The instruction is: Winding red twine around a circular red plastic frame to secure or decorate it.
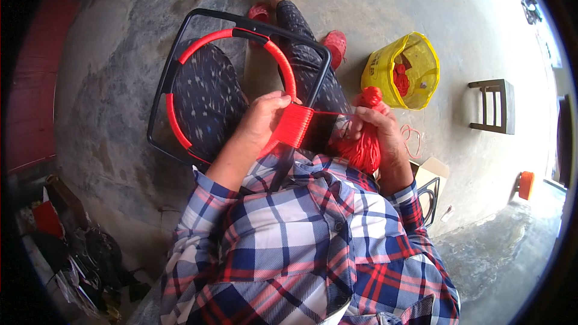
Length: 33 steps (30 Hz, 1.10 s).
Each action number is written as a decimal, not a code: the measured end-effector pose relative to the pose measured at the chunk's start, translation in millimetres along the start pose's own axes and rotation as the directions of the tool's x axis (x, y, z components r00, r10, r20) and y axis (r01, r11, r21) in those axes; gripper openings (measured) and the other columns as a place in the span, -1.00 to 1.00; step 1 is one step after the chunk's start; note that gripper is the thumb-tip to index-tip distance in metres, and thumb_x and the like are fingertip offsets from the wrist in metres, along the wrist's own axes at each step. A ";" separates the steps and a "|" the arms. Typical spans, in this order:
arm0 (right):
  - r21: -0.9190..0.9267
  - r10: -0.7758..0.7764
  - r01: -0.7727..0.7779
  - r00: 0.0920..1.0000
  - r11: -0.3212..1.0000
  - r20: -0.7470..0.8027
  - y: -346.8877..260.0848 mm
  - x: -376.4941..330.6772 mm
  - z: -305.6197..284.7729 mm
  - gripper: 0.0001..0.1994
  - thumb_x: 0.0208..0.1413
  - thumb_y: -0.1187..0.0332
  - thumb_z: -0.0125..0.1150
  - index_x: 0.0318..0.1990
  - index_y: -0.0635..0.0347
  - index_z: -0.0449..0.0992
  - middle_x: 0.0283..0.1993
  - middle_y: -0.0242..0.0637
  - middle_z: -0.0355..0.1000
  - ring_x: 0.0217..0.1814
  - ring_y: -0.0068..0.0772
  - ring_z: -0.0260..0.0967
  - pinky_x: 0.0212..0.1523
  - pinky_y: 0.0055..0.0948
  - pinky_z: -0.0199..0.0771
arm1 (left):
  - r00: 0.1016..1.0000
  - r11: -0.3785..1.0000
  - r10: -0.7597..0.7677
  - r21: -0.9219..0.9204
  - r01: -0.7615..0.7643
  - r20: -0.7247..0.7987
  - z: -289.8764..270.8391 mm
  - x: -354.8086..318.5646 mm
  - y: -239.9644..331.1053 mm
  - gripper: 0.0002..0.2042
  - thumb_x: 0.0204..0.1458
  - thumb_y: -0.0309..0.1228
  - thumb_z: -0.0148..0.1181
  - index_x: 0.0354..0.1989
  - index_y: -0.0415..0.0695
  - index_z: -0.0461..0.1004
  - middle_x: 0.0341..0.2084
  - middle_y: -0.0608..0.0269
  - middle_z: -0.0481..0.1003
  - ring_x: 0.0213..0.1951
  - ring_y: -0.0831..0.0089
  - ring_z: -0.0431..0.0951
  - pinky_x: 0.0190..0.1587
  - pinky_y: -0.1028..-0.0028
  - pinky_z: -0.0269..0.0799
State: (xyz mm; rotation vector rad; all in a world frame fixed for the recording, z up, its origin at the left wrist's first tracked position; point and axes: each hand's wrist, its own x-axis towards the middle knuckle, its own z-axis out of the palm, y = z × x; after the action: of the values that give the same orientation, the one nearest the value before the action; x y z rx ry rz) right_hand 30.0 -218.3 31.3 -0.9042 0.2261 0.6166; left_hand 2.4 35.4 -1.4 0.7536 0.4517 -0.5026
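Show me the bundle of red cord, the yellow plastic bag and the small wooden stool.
bundle of red cord [365,147], head view, lower hanging part.
yellow plastic bag [380,72], head view, left wall.
small wooden stool [509,105], head view, right edge.

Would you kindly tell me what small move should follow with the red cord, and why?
Probably the right hand should pass its red cord bundle around the black metal frame again; the left hand pins the woven red band, and the strand looks taut.
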 end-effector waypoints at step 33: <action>-0.341 -0.240 0.335 0.926 0.878 0.290 19.4 54.9 32.0 -0.36 -0.02 0.68 0.16 0.26 0.20 0.13 -0.03 -0.25 0.33 0.01 -0.49 0.32 -0.05 -0.44 0.42 | 0.985 0.984 0.142 -0.094 -0.151 -0.101 5.8 -8.3 -2.5 -0.71 0.10 -0.44 -0.05 -0.02 -0.26 0.35 -0.23 0.09 0.51 -0.20 0.31 0.56 -0.07 0.35 0.49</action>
State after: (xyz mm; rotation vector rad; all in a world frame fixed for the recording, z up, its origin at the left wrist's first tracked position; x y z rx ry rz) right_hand 60.6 -161.9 14.2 -1.2059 -0.2595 0.4893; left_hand -4.4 31.7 5.6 0.7086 0.5015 -0.3049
